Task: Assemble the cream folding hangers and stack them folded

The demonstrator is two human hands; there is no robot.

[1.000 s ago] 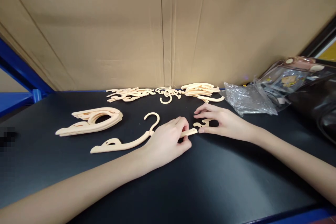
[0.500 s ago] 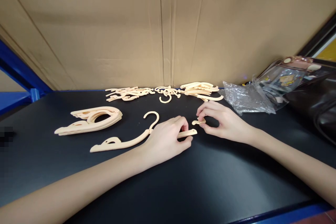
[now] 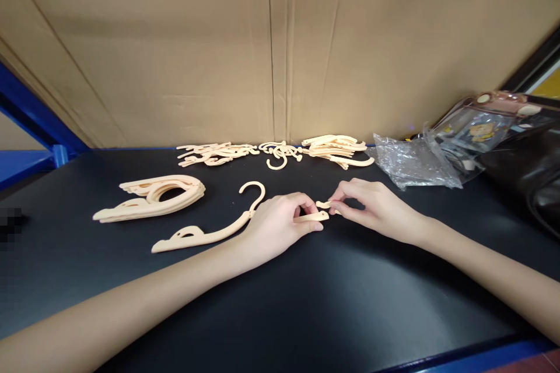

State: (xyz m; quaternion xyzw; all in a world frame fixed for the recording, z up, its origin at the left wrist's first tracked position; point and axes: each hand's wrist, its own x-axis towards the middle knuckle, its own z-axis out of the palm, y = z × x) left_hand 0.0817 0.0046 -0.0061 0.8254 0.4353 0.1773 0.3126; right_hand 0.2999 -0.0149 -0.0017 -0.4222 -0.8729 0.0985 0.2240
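My left hand [image 3: 284, 222] is closed around the right arm of a cream plastic hanger [image 3: 210, 237], whose hook points up from the table and whose notched left arm lies to the left. The flat end of the gripped arm sticks out past my fingertips. Opposite it, my right hand [image 3: 371, 210] pinches a small curved cream piece [image 3: 324, 204] between thumb and fingers. This piece is close to the arm's end; whether they touch I cannot tell. My fingers hide part of both.
Folded cream hangers [image 3: 151, 201] lie stacked at the left. Along the cardboard back wall sit loose hanger arms [image 3: 214, 154], several hooks [image 3: 280, 153] and more arms [image 3: 335, 148]. A clear plastic bag [image 3: 411, 160] and a dark bag [image 3: 525, 169] are at the right.
My right hand has moved slightly left and down, bringing the small curved piece nearer the hanger arm's end. My left hand keeps its hold on the hanger.
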